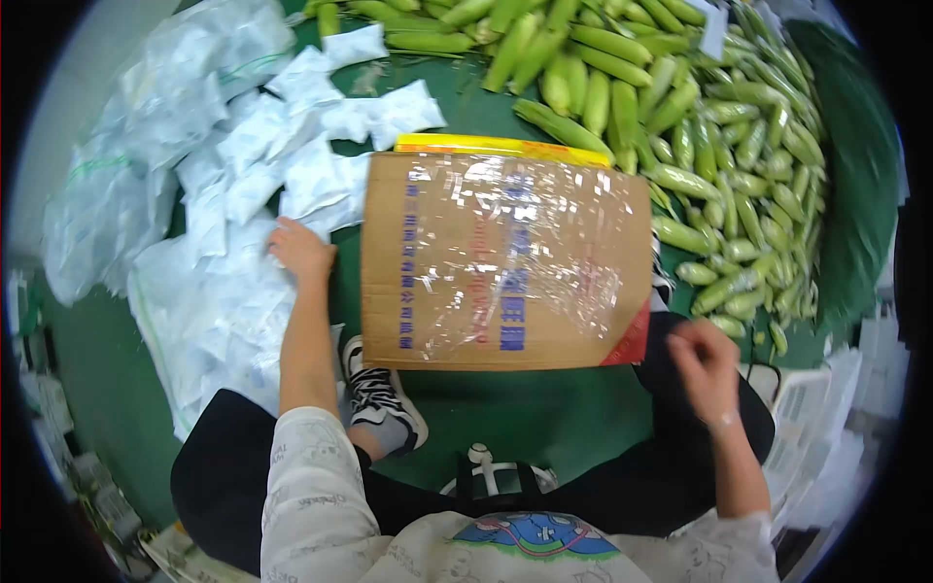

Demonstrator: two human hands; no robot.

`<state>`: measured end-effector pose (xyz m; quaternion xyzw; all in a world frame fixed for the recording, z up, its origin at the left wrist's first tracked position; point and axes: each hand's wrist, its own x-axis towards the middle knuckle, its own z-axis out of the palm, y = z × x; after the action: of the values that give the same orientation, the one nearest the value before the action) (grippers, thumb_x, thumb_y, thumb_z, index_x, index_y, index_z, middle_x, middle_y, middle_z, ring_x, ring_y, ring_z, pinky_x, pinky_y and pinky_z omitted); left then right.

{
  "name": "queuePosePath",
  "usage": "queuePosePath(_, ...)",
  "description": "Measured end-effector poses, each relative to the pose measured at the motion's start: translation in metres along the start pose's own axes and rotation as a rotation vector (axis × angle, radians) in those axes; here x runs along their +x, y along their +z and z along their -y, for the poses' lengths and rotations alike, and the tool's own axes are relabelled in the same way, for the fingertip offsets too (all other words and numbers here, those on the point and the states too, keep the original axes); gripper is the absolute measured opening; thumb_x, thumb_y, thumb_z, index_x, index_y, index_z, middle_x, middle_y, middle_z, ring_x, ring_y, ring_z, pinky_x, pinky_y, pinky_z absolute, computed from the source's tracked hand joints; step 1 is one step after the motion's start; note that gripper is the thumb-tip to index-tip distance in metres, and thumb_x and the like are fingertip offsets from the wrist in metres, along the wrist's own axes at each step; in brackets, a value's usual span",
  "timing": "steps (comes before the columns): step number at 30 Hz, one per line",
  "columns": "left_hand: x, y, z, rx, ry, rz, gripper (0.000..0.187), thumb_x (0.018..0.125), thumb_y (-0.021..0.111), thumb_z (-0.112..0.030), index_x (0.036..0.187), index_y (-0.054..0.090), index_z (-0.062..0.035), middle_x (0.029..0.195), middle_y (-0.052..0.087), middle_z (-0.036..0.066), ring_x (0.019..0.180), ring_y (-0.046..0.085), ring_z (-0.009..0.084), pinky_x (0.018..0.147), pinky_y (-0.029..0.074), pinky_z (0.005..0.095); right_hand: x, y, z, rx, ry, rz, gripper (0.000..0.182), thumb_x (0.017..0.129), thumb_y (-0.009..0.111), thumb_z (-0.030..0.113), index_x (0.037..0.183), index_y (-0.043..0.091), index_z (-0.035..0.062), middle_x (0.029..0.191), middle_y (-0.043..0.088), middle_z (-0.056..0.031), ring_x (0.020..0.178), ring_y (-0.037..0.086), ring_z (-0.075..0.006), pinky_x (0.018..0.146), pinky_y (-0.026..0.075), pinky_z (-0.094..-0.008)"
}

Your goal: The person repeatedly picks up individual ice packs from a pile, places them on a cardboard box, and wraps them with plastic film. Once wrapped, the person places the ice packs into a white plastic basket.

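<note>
Left hand reaching among white packets (258, 141), beside the cardboard box (583, 223).
On my feed, I'm bringing my left hand (303, 251) to the packets, its grip unclear; my right hand (707, 367) is hovering half-open, apparently empty. The box is lying between them, contents hidden. A plastic bag (105, 219) is holding packets; film-wrapped corn (743, 185) is lying opposite.

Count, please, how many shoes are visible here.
2. The left shoe is near the lower left corner of the cardboard box; the right shoe shows only partly, at the box's right edge.
</note>
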<state>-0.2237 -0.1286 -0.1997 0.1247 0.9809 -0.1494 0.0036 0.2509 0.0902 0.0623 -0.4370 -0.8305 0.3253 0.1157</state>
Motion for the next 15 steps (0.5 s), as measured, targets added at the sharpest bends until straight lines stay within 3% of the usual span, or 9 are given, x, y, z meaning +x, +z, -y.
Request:
queuePosePath(3,0.001,-0.027,0.017,-0.045,0.003,0.117,0.101,0.055,0.082,-0.047,0.135,0.044,0.0026,0.125,0.058,0.021,0.120,0.051,0.0374,0.097,0.043,0.0487,0.020,0.027,-0.003,-0.103,-0.254,0.256,0.020,0.080,0.068,0.009,0.095,0.058,0.0015,0.086,0.060,-0.0131,0.071,0.063,-0.0296,0.066,0.050,-0.0375)
queuePosePath(5,-0.002,-0.049,0.057,-0.275,-0.155,0.246,0.093,0.050,0.081,-0.050,0.122,0.057,0.0037,0.118,0.064,0.019,0.109,0.061,0.0346,0.093,0.049,0.0452,0.023,0.029,-0.011,-0.117,-0.204,0.266,0.026,0.079,0.069,0.011,0.101,0.057,0.0031,0.091,0.059,-0.0134,0.077,0.063,-0.0307,0.069,0.051,-0.0387)
queuePosePath(6,0.017,-0.011,0.100,-0.752,-0.066,0.375,0.088,0.054,0.081,-0.047,0.121,0.058,0.0045,0.114,0.065,0.021,0.105,0.062,0.0350,0.091,0.050,0.0431,0.021,0.030,-0.015,-0.131,-0.184,0.297,0.033,0.079,0.070,0.013,0.106,0.055,0.0048,0.096,0.059,-0.0136,0.082,0.064,-0.0318,0.071,0.051,-0.0399)
queuePosePath(7,-0.007,-0.048,0.109,-1.288,-0.303,0.458,0.086,0.059,0.082,-0.036,0.127,0.052,0.0060,0.118,0.060,0.022,0.106,0.060,0.0326,0.089,0.050,0.0408,0.015,0.035,-0.022,-0.125,-0.176,0.284,0.033,0.079,0.070,0.013,0.106,0.055,0.0048,0.096,0.059,-0.0136,0.082,0.064,-0.0318,0.071,0.051,-0.0399)
queuePosePath(8,-0.025,-0.077,0.101,-1.284,-0.288,0.452,0.086,0.059,0.082,-0.036,0.127,0.052,0.0060,0.118,0.060,0.022,0.106,0.060,0.0326,0.089,0.050,0.0408,0.008,0.042,-0.029,-0.170,-0.242,0.288,0.037,0.078,0.071,0.012,0.110,0.053,0.0044,0.097,0.058,-0.0133,0.087,0.063,-0.0324,0.074,0.051,-0.0388)
queuePosePath(10,-0.068,-0.127,0.073,-1.447,-0.156,-0.292,0.089,0.062,0.082,-0.025,0.135,0.041,0.0069,0.126,0.051,0.022,0.108,0.057,0.0299,0.087,0.051,0.0395,0.004,0.059,-0.042,-0.217,-0.319,0.280,0.042,0.078,0.072,0.011,0.114,0.052,0.0040,0.098,0.057,-0.0130,0.091,0.061,-0.0331,0.076,0.052,-0.0377)
queuePosePath(12,-0.111,-0.197,0.024,-1.520,0.264,-0.037,0.101,0.060,0.083,-0.020,0.143,0.030,0.0049,0.133,0.044,0.021,0.114,0.053,0.0309,0.092,0.049,0.0401,0.007,0.076,-0.056,-0.331,-0.471,0.235,0.036,0.077,0.067,0.009,0.109,0.052,0.0052,0.094,0.053,-0.0146,0.094,0.059,-0.0326,0.075,0.050,-0.0411)
queuePosePath(14,-0.134,-0.204,-0.042,-1.183,0.703,-0.194,0.102,0.052,0.081,-0.020,0.142,0.036,-0.0001,0.131,0.048,0.020,0.120,0.049,0.0345,0.104,0.039,0.0431,0.014,0.092,-0.076,-0.332,-0.540,0.214,0.034,0.075,0.064,0.005,0.105,0.051,0.0040,0.092,0.052,-0.0149,0.090,0.058,-0.0332,0.074,0.050,-0.0415)
queuePosePath(15,-0.152,-0.230,-0.067,-1.008,0.849,-0.117,0.096,0.052,0.079,-0.022,0.138,0.041,-0.0010,0.127,0.051,0.020,0.119,0.050,0.0364,0.104,0.038,0.0443,0.018,0.092,-0.080,-0.338,-0.607,0.193,0.032,0.073,0.062,0.002,0.102,0.051,0.0028,0.090,0.051,-0.0152,0.087,0.057,-0.0339,0.074,0.049,-0.0420)
